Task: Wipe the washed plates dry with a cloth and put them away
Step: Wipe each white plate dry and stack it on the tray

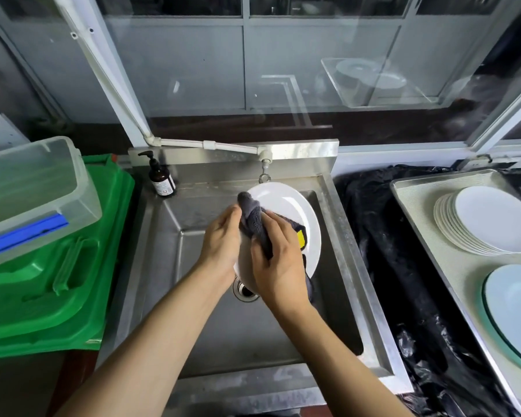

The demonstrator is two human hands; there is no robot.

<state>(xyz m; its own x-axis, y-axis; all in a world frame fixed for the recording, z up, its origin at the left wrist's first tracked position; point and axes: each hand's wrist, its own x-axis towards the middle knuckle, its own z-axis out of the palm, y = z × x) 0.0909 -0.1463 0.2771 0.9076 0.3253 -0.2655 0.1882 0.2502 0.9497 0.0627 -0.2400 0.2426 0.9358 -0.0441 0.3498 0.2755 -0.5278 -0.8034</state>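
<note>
A white plate (286,203) is held tilted above the steel sink (337,224). My left hand (221,239) grips the plate's left edge. My right hand (278,260) holds a dark grey cloth (254,219) with a yellow tag against the plate's face. The cloth bunches up between both hands and hangs down past the plate's lower edge. On the right, a stack of several white plates (491,221) leans on a metal tray (415,200), with a pale blue plate (515,308) in front of it.
A brown pump bottle (160,177) stands at the sink's back left corner, under a white pipe and tap (264,167). A green bin lid (57,284) with a clear plastic box (33,194) on it lies left. Black plastic sheet (382,251) covers the counter right of the sink.
</note>
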